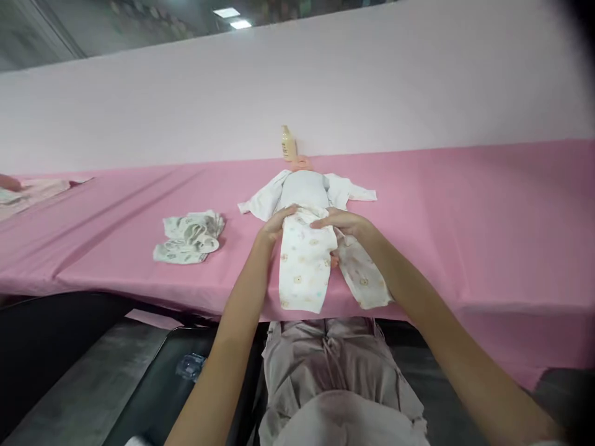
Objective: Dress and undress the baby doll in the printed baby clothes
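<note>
My left hand [280, 221] and right hand [345, 220] hold the pants [304, 263] at the waist end, against the doll [304, 186]; pant legs reach the near edge of the table [446, 229]. Step, I judge: dressing. Next move calls for an evenly spread waist

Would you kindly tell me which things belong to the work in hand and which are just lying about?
Work in hand:
patterned trousers, held by left hand and right hand
doll

Apparently just lying about:
bunched patterned cloth
pump bottle
</note>
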Demonstrator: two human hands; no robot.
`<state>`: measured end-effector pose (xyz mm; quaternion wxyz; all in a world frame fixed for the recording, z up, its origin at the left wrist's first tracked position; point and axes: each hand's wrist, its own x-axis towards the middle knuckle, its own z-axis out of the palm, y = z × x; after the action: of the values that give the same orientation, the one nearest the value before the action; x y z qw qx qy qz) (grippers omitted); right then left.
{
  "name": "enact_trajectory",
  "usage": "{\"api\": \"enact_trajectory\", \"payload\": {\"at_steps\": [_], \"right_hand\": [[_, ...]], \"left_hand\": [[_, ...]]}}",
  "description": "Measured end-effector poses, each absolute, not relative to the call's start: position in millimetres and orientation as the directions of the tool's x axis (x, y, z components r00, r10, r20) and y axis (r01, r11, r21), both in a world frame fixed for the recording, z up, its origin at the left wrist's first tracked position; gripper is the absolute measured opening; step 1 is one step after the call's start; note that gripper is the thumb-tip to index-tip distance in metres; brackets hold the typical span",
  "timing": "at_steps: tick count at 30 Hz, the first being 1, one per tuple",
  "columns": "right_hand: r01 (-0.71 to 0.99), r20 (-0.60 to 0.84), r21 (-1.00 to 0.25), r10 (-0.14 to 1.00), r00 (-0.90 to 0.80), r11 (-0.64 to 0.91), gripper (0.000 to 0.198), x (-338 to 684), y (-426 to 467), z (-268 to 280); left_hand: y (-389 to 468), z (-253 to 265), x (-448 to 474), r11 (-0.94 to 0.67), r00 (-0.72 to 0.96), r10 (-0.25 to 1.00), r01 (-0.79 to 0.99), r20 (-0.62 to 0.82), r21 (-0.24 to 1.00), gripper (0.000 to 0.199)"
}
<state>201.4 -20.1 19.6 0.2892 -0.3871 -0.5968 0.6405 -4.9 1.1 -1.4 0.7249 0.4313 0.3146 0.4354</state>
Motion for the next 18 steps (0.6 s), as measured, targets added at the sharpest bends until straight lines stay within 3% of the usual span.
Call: {"api": "enact_trajectory", "payload": {"at_steps": [4,6,11,14,18], "right_hand": [[-0.09,-0.077,-0.982,0.796,-0.601,-0.164,0.049,201.5,-19.9,17.1],[-0.19,-0.043,-0.962,0.791,-0.61,-0.198,0.049,199.6,-16.6,14.4],[-0.256,-0.121,-0.934,0.896,-0.426,-0.248,0.036,192.8,-5.8,7.2],[-0.27,-0.19,-0.918,0.918,-0.348,-0.292,0.025,188.1,-1.1,3.7],[-0.3,-0.215,-0.905,0.933,-0.289,-0.302,0.027,184.0,0.3,1.9]], "left_hand": [[-1.0,-3.8,-7.8,0.144,0.471,0.88,-0.396,0.066,0.907,0.077],[-0.7,-6.3,-8.1,0.111,0.48,0.871,-0.4,0.105,0.91,0.082],[5.9,-11.7,-8.9,0.093,0.517,0.849,-0.345,0.107,0.934,0.069],[9.2,-9.9,-8.1,0.125,0.541,0.841,-0.205,0.006,0.971,0.057],[8.1,-4.7,-7.4,0.173,0.526,0.843,-0.069,-0.111,0.983,0.052]]}}
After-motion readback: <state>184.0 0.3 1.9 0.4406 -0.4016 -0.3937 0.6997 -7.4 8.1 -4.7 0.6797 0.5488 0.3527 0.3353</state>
